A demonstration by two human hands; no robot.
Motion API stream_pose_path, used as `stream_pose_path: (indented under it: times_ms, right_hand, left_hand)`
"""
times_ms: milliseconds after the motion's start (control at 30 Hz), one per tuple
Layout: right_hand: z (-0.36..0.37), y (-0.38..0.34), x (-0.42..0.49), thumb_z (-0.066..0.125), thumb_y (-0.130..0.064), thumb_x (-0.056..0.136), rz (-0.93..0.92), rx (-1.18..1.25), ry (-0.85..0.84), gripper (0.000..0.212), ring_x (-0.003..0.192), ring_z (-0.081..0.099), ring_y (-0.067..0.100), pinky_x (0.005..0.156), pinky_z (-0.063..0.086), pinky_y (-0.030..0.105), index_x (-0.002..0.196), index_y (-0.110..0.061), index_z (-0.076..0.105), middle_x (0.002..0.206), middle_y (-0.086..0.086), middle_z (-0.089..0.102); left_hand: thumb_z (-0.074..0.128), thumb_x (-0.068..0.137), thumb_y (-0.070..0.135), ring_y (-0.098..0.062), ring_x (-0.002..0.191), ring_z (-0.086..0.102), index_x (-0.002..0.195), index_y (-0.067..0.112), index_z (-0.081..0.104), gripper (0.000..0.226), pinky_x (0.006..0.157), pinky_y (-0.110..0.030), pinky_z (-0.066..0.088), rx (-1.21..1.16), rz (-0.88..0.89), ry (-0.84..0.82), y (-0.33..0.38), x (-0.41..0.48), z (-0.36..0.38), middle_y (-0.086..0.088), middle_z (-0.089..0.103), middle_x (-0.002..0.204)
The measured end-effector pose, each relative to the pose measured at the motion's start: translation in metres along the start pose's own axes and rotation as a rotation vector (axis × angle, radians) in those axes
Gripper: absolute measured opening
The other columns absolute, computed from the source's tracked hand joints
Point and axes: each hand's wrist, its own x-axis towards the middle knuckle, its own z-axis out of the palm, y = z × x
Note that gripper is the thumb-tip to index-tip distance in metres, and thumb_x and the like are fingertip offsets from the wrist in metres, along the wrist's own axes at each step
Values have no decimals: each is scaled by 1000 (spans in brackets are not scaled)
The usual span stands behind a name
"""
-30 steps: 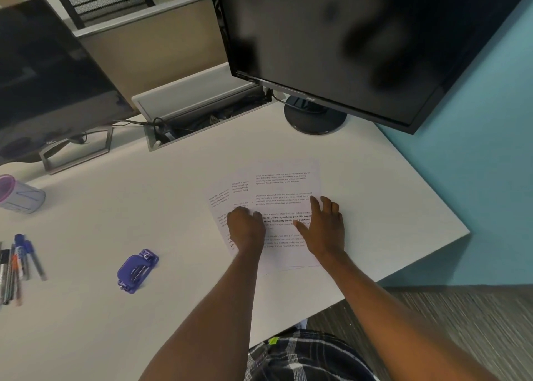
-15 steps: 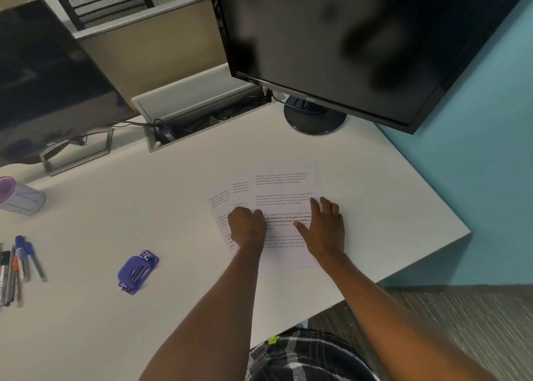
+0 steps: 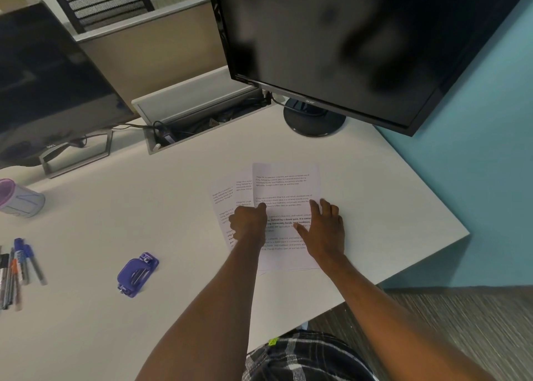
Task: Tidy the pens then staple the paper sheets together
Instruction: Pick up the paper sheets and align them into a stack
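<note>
Three printed paper sheets (image 3: 284,187) lie fanned and overlapping on the white desk (image 3: 173,196), right of centre. My left hand (image 3: 249,222) rests on the sheets with fingers curled, thumb against the top sheet's left edge. My right hand (image 3: 324,230) lies flat on the top sheet's right side, fingers spread. A purple stapler (image 3: 137,274) sits on the desk to the left, apart from both hands. Several pens and markers (image 3: 17,271) lie loose at the far left edge. A pen cup (image 3: 20,197) with a purple rim lies on its side at the left.
A large black monitor (image 3: 360,43) hangs over the desk's back right on a round base (image 3: 314,119). A second monitor (image 3: 49,83) stands at the back left. An open cable tray (image 3: 199,121) sits between them. The desk's right edge drops to a teal wall (image 3: 476,178).
The top sheet has shifted slightly toward the back under my hands. My left thumb now reaches out to the sheet's left edge. The stapler, pens and cup stay put.
</note>
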Motion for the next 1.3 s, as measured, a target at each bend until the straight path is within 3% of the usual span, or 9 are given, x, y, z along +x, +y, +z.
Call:
stream_pose_path:
  times_ms: [67,167,300,533,767,967,1133,1300]
  right_hand:
    - [0,0,0,62,-59,91,0,4,2,74,138,38,28,109,41,39,149,-17,40,155,9,41]
    - [1,1,-1,62,-59,91,1,8,1,74,138,38,28,109,41,39,148,-17,40,155,9,41]
    - [2,1,0,63,-58,91,1,13,3,73,137,39,29,108,41,40,147,-17,42,155,9,41]
    - [3,1,-1,64,-58,91,1,16,17,71,136,40,28,107,41,39,145,-17,44,153,9,43]
    - [6,3,0,63,-58,91,0,15,14,72,137,40,29,107,42,40,146,-16,44,154,10,43]
    - [8,4,2,62,-59,91,-10,13,21,73,138,39,29,108,42,40,146,-16,43,155,10,42]
    - [11,6,2,62,-59,91,-22,16,35,71,139,39,29,108,41,40,146,-16,43,156,9,42]
    - [14,8,2,60,-60,92,-23,-5,49,71,137,40,29,107,42,41,146,-17,44,156,9,42]
  left_hand:
    - [76,91,40,-39,122,58,124,3,65,51,107,-56,51,38,5,17,0,0,1,-14,58,130]
    - [74,91,27,-41,113,67,111,3,66,32,107,-62,51,-36,40,-17,-2,0,1,-17,71,116]
    - [71,94,24,-41,113,67,118,5,58,34,108,-61,51,-90,46,-27,-2,-3,0,-17,69,117]
    - [68,94,24,-36,104,68,100,16,61,12,107,-59,51,-55,103,-30,-7,-5,1,-5,69,105]
    - [72,94,25,-37,104,69,85,17,59,18,107,-58,51,-70,83,-34,-5,-1,1,-9,74,107]
    - [79,89,37,-37,118,64,111,7,75,37,108,-56,50,-49,19,-8,1,6,1,-14,69,123]
    - [75,91,26,-37,106,67,98,15,60,19,108,-61,49,-139,69,-10,-1,7,1,-10,68,102]
    - [69,98,16,-33,104,70,126,13,63,28,94,-47,61,-127,119,7,1,8,-6,-12,68,126]
